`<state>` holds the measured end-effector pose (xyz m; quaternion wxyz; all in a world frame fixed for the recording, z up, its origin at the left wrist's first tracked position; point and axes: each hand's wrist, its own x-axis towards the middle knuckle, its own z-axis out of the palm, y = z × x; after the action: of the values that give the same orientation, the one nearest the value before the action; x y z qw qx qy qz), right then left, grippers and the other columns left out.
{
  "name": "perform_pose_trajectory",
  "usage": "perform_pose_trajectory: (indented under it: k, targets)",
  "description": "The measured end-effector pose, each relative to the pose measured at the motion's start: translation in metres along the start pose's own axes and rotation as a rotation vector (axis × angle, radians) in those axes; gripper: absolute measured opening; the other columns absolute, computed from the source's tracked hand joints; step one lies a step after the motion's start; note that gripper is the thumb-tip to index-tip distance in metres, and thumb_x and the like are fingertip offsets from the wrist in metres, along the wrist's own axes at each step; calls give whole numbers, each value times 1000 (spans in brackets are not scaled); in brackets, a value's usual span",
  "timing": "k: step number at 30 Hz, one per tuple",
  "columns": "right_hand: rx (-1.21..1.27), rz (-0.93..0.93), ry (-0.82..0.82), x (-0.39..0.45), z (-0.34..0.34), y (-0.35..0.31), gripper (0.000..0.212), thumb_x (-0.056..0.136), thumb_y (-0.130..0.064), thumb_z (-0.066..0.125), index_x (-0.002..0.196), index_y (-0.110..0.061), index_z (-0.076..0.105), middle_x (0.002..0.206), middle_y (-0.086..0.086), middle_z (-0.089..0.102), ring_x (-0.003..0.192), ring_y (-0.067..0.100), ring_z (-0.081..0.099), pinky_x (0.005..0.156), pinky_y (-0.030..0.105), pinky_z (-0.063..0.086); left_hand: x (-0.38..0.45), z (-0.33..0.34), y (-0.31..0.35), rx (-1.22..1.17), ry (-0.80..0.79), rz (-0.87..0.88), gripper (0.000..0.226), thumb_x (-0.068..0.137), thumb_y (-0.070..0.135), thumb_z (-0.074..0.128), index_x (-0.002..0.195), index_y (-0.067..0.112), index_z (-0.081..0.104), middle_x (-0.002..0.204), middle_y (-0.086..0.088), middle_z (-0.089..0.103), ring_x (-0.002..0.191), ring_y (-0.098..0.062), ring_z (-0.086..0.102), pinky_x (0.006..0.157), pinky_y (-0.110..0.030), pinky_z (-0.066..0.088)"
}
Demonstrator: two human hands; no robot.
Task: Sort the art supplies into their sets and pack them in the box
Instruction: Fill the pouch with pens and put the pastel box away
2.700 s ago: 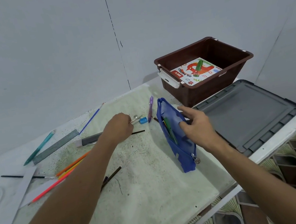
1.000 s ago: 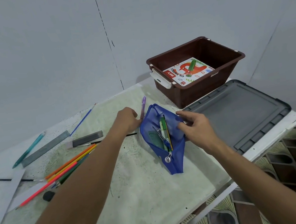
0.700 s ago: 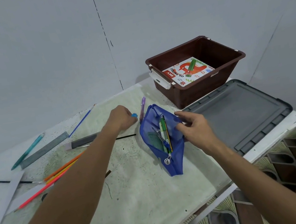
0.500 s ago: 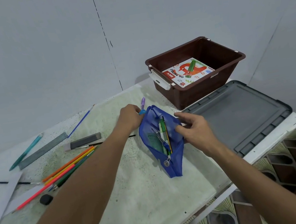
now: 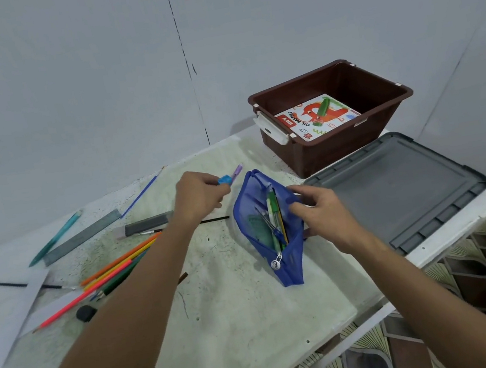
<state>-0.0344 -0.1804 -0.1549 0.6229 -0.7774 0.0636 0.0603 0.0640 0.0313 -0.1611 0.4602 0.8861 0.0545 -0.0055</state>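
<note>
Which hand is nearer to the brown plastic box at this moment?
Right. The right hand grips the far edge of the blue mesh pencil pouch just below the brown plastic box; the left hand, pinching a small blue sharpener, sits beyond the pouch.

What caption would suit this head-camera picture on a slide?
Left hand holds a small blue item beside the open pouch gripped by the right hand; brown box behind.
</note>
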Motion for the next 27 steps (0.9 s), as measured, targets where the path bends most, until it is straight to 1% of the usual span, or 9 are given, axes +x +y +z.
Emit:
perform_pose_trajectory:
  k: [5, 8, 11, 14, 16, 18, 20, 23, 27]
  targets:
    - [29, -4, -14, 0, 7, -1, 29, 95, -9, 51, 101, -36, 60, 103, -3, 68, 78, 15, 72, 58, 37, 60, -61, -38, 18, -315, 37, -5, 7, 75, 14, 79, 79, 18, 75, 69, -9, 71, 57, -12, 64, 63, -26, 59]
    - [72, -17, -26, 0, 13, -3, 38, 94, -3, 49, 88, -37, 63, 90, -3, 72, 71, 15, 71, 49, 31, 56, -87, -37, 16, -293, -60, -65, 13, 75, 13, 78, 87, 10, 77, 64, -9, 70, 56, -12, 63, 61, -29, 58]
    - [84, -15, -42, 1, 19, -5, 39, 96, -3, 47, 85, -37, 61, 76, -14, 70, 62, 7, 69, 45, 23, 52, -96, -24, 14, -257, -122, -110, 16, 75, 9, 76, 90, 3, 77, 62, -6, 69, 53, -10, 62, 56, -22, 54]
    - [60, -4, 0, 3, 22, -5, 33, 96, -5, 45, 94, -35, 59, 81, -12, 69, 61, 5, 69, 48, 29, 56, -102, -17, 15, -277, -101, -134, 10, 74, 7, 76, 84, 8, 77, 62, -4, 69, 50, -9, 62, 53, -21, 54]
    - [49, 6, 40, 3, 22, -6, 30, 96, -6, 44, 99, -32, 58, 83, -9, 69, 60, 6, 68, 56, 36, 59, -106, -18, 12, -282, -84, -129, 7, 74, 8, 76, 75, 15, 76, 60, -3, 69, 50, -10, 61, 53, -22, 55]
    - [42, 8, 56, 4, 21, -5, 32, 96, -6, 43, 96, -34, 59, 82, -9, 69, 61, 9, 68, 61, 40, 59, -110, -22, 8, -286, -86, -126, 4, 74, 10, 77, 75, 14, 76, 59, -6, 68, 51, -11, 61, 55, -24, 56]
    - [42, 11, 63, 5, 23, -4, 31, 96, -7, 43, 103, -30, 62, 86, -5, 70, 68, 14, 69, 64, 44, 59, -113, -27, 5, -293, -77, -136, 4, 74, 13, 78, 78, 11, 77, 62, -9, 70, 53, -12, 62, 58, -27, 59]
    - [47, 9, 57, 5, 25, -4, 30, 96, -9, 45, 116, -27, 60, 93, 4, 70, 72, 18, 70, 57, 37, 60, -105, -25, 3, -272, -60, -167, 10, 73, 13, 78, 82, 9, 76, 64, -11, 70, 54, -12, 63, 59, -28, 59]
    - [48, -16, 11, 4, 33, -6, 38, 94, -5, 45, 99, -39, 62, 91, -1, 71, 72, 16, 71, 54, 32, 57, -88, -10, 0, -266, -28, -163, 19, 74, 19, 80, 88, 6, 76, 62, -6, 68, 51, -11, 61, 59, -28, 59]
